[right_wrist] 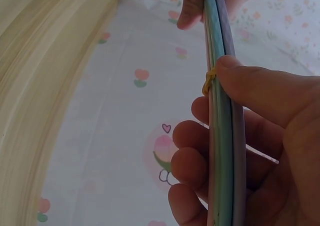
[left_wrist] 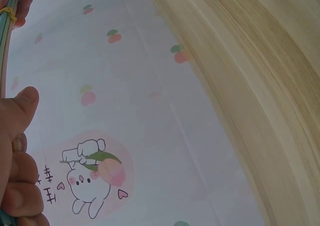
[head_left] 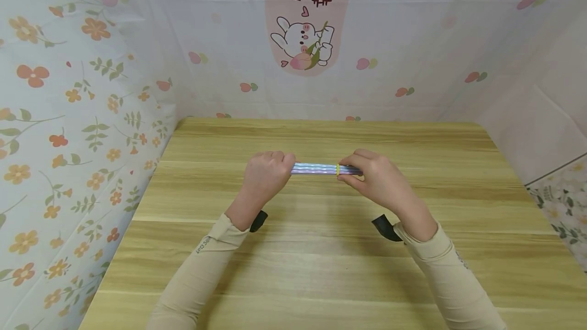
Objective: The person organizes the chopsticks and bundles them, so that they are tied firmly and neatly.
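Note:
A bundle of slim pencils (head_left: 314,168) in pastel blue, pink and purple is held level above the wooden table. My left hand (head_left: 268,176) grips its left end in a fist. Near the other end my right hand (head_left: 376,177) holds the bundle between thumb and fingers. A yellow rubber band (head_left: 338,169) circles the pencils right by the right fingertips. In the right wrist view the thumb lies along the pencils (right_wrist: 223,131), beside the rubber band (right_wrist: 209,81), with the fingers curled behind. Both ends are hidden in the hands.
The wooden table (head_left: 316,269) spreads beneath both arms. A white cloth (head_left: 412,39) with a rabbit print hangs behind it, and a flowered cloth (head_left: 69,167) covers the left side. Dark straps (head_left: 387,228) stick out near both wrists.

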Available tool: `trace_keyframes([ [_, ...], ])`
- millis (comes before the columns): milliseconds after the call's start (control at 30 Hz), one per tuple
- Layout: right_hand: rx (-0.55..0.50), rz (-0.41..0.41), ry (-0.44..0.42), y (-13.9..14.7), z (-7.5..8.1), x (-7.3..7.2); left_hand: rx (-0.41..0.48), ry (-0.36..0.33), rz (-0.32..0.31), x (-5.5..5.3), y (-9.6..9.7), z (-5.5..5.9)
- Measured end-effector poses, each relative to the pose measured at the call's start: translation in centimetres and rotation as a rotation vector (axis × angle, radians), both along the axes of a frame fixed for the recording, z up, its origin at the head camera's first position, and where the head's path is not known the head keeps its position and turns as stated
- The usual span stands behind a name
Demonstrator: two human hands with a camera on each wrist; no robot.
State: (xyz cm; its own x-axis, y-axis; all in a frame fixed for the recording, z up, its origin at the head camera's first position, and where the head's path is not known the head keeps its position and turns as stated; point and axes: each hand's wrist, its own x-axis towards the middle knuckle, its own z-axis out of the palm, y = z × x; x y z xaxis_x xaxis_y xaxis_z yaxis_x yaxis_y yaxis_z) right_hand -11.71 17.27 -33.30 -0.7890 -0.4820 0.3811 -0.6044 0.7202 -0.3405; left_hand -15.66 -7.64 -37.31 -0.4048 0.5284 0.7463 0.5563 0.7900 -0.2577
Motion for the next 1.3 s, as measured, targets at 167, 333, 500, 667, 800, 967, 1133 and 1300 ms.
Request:
trace_keyframes([
  [167,0.020,-0.006,-0.002,-0.2,0.1,0.0,0.009,0.002,0.001,0.0,0.0,0.0],
  [333,0.049,-0.001,-0.005,-0.4,0.2,-0.1,0.009,0.008,-0.004,0.0,0.0,0.1],
  [500,0.059,0.009,-0.016,-0.7,0.2,-0.1,-0.001,0.001,-0.003,0.0,-0.2,0.1],
  [667,0.052,-0.005,-0.033,-0.8,0.1,-0.1,-0.006,-0.018,-0.008,-0.1,-0.2,0.0],
  [800,0.039,-0.008,-0.019,-0.8,0.0,-0.1,-0.009,-0.024,-0.006,-0.1,-0.2,-0.1],
  [967,0.040,-0.005,0.031,-0.8,-0.2,-0.1,-0.015,-0.010,0.000,-0.1,-0.1,-0.1],
  [1133,0.061,-0.027,0.100,-1.0,-0.4,-0.1,-0.024,-0.021,-0.001,-0.1,0.0,0.0],
  [1300,0.086,-0.064,0.156,-1.1,-0.6,0.0,-0.019,-0.020,-0.002,0.0,0.1,0.0],
])
